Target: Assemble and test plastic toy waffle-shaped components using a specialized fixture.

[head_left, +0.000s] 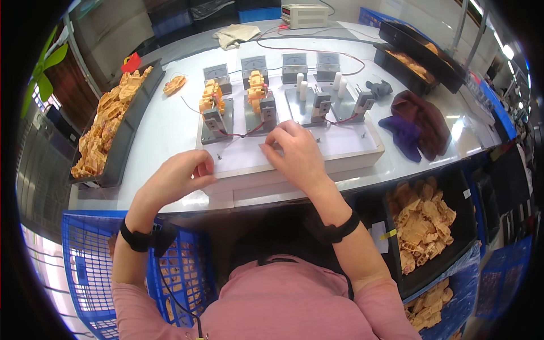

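My left hand [182, 174] hovers at the front left corner of a white board [351, 158], fingers loosely curled and thumb apart, with nothing seen in it. Over the board's front edge, my right hand [297, 150] is bent, a gap showing between thumb and forefinger. Several metal test fixtures stand on the board. A yellow plastic part [211, 96] sits on the leftmost fixture, and another yellow part [256, 90] on the one beside it. The two right fixtures bear white posts [304, 90] and no yellow part. Panel meters [294, 67] stand behind them.
A black tray [127, 144] of yellow parts lies at the left, a loose part [174, 85] near it. Dark cloths [422, 124] and black bins [405, 68] are at the right. Below are a blue basket [85, 272] and a bin of parts [425, 226]. A power supply [305, 17] stands behind.
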Motion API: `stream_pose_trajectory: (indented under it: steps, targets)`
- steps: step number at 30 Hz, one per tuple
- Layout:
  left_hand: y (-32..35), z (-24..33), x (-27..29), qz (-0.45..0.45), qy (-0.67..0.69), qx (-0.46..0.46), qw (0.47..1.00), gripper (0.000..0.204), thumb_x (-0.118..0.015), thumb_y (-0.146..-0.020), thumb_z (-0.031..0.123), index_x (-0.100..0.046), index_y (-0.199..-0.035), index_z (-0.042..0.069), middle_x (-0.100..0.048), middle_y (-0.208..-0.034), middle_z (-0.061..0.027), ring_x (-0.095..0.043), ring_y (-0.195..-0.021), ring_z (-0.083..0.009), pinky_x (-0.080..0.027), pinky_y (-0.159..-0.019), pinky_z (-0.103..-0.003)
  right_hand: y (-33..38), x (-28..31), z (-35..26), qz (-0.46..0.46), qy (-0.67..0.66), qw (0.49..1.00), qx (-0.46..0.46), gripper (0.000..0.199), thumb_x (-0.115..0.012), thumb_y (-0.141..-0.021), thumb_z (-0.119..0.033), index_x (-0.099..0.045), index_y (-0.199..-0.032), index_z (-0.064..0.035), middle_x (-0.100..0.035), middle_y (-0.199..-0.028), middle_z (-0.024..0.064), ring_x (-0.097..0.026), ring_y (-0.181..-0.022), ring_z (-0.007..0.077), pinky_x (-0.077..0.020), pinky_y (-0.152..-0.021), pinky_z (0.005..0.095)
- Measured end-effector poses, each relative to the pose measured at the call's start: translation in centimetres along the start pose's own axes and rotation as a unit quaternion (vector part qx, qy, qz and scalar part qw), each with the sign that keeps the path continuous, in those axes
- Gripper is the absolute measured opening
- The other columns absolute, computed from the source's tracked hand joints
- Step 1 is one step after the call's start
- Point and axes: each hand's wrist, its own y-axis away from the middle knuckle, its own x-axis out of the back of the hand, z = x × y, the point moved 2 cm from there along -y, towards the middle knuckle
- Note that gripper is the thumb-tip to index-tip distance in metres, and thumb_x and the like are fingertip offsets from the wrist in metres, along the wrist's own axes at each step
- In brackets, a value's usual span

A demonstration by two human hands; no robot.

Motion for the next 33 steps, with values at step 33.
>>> stream_pose_trajectory:
  steps: [33]
  targets:
    - [1.5,-2.6,-3.3,0.095,0.21,0.016,0.973,0.014,-0.073,-0.09,0.011,-0.066,-0.101,0.004,-0.059,-0.095,-0.0046,-0.059,-0.084,-0.0146,-0.046,-0.072,-0.028,-0.4,0.2,0.1,-0.032,-0.051,0.997,-0.04,0.011,-0.073,-0.086,-0.01,-0.066,-0.086,-0.001,-0.063,-0.097,0.0115,-0.062,-0.091,0.033,-0.0494,-0.081,0.0431]
